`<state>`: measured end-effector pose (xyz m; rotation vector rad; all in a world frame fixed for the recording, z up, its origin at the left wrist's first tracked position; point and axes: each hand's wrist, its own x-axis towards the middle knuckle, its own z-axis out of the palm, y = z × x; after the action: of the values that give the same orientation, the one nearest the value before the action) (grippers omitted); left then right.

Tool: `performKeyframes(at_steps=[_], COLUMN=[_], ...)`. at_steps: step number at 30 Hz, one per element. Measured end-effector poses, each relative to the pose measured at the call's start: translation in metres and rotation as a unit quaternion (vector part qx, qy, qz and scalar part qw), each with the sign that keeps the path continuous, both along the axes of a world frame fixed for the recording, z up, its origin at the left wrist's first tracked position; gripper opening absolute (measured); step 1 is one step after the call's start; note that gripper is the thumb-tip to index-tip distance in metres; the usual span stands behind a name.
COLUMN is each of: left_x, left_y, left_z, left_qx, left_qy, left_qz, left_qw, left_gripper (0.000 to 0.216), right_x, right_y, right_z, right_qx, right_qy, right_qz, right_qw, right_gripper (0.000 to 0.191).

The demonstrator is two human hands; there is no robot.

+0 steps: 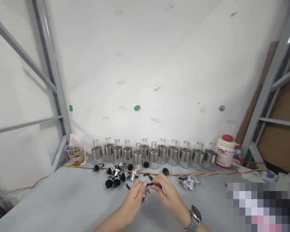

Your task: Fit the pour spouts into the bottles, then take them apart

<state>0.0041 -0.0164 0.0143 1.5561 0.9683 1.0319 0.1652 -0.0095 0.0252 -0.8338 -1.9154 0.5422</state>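
My left hand (135, 194) is closed round a small silver pourer top (145, 194), most of it hidden by the fingers. With thumb and fingertips, my right hand (166, 189) pinches a small black lever (150, 185) at the upper end of that top. Both hands meet just above the grey table (87, 206). Beyond the fingertips lies another black lever (148, 176). Left of the hands are several pourer tops with black stoppers (116, 182), in a loose group. A few silver pourer parts (189, 183) lie to the right.
A row of glass bottles with steel sleeves (153, 155) stands along the wall. Black round caps (165, 171) lie before it, near a twisted red-yellow wire (195, 174). A plastic cup (76, 154) is at left, a cream jar (225, 154) at right. Metal posts flank the table.
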Motion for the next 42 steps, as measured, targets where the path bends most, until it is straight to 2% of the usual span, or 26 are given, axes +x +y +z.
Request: performKeyframes(at_steps=[5, 9, 17, 27, 36, 42], left_x=[0.0, 0.0, -0.001, 0.0, 0.0, 0.0], left_y=[-0.007, -0.009, -0.007, -0.008, -0.005, -0.003], left_z=[0.003, 0.004, 0.005, 0.002, 0.0, -0.004], left_qx=[0.024, 0.015, 0.002, 0.004, -0.015, -0.02], left_qy=[0.037, 0.026, 0.016, 0.008, 0.01, 0.019], left_qz=[-0.005, -0.008, 0.004, -0.011, -0.002, 0.0], left_qw=[0.999, 1.0, 1.0, 1.0, 1.0, 1.0], left_gripper=[0.039, 0.041, 0.044, 0.036, 0.037, 0.039], right_x=[0.001, 0.0, -0.007, -0.008, -0.011, -0.011], right_y=[0.001, 0.002, 0.01, 0.005, 0.006, 0.004], right_z=[-0.005, -0.007, -0.014, -0.01, -0.014, -0.011], right_qx=[0.015, 0.0, -0.132, -0.109, -0.131, -0.093], right_qy=[0.027, 0.056, 0.159, 0.138, 0.138, 0.101], right_qz=[-0.01, -0.018, -0.029, -0.023, -0.012, -0.029], right_qw=[0.999, 0.998, 0.978, 0.984, 0.982, 0.99], right_gripper=[0.014, 0.014, 0.023, 0.022, 0.021, 0.019])
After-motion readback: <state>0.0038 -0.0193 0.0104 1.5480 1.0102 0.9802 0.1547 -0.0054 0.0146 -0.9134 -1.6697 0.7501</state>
